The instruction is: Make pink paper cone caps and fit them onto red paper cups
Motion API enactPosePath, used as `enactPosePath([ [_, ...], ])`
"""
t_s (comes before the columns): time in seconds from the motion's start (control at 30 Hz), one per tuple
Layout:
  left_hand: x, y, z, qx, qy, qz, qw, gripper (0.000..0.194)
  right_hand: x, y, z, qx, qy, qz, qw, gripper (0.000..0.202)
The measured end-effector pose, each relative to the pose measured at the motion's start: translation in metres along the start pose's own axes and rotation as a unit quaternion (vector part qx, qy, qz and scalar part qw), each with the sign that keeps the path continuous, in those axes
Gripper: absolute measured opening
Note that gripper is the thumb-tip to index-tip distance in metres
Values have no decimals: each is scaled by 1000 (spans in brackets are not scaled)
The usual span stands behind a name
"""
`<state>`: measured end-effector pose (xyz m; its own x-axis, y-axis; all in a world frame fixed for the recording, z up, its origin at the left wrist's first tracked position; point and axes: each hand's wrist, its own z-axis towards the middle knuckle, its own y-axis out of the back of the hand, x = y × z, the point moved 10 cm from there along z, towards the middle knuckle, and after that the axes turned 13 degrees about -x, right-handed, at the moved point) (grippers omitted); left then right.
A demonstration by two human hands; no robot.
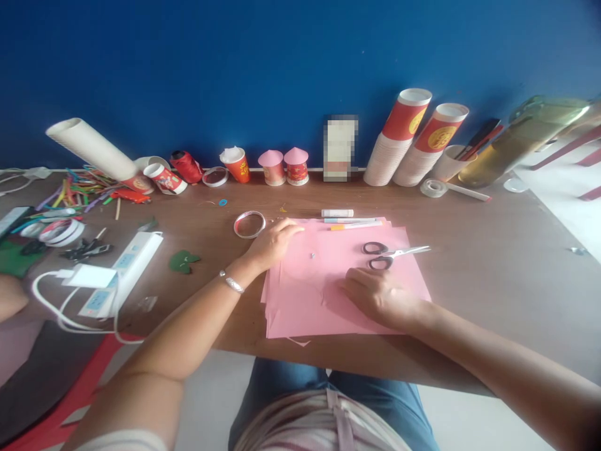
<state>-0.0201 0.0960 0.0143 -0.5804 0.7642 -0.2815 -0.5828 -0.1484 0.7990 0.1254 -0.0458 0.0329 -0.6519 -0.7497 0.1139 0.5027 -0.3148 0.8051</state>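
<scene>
Pink paper sheets: top one looks uncut; two pink-coned red paper cups seem done. My left grip rests released; right grip curled, can't tell contents.

The table is carrying paper, cups, tape, a power strip and, blurred at right, probably a bottle.

Plain blue wall behind, meeting the back edge of a brown wood-look worktop. Pale floor below, washed out bright at right. Red furniture parts at right edge, type unclear. Soft sheen on worktop's right side.
</scene>
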Motion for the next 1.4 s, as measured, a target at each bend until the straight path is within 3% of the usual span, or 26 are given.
enactPosePath([
  [0.1,3,4,0,-11,11,-3,1000,36,23,2,4,17,42,8,999,29],
  [0.2,2,7,1,-23,6,11,1000,31,28,8,6,11,70,-39,997,23],
  [0.27,1,9,2,-32,4,23,999,27,14,16,8,-9,56,-95,994,24],
  [0.37,-1,9,3,-33,1,37,999,26,-31,31,2,-21,-50,-165,985,24],
  [0.5,-1,8,3,-27,2,41,999,28,-69,37,-19,26,-97,-240,966,32],
  [0.73,-2,15,5,-30,11,9,999,20,-88,36,-39,63,-121,-251,958,26],
  [0.83,-3,15,6,-16,23,-17,999,16,-73,44,-27,32,-97,-267,958,28],
  [0.9,-2,14,6,-7,34,-14,999,16,-48,48,-14,-10,-65,-242,968,25],
  [1.03,1,12,6,5,48,-1,999,13,16,26,7,8,9,-120,993,17],
  [1.17,3,11,4,12,59,0,998,13,53,-5,16,72,40,-105,991,22],
  [1.3,6,11,4,22,66,-12,997,12,57,-11,19,86,66,-77,991,23],
  [1.4,10,14,4,35,72,-7,997,13,26,3,16,85,32,-91,992,22],
])
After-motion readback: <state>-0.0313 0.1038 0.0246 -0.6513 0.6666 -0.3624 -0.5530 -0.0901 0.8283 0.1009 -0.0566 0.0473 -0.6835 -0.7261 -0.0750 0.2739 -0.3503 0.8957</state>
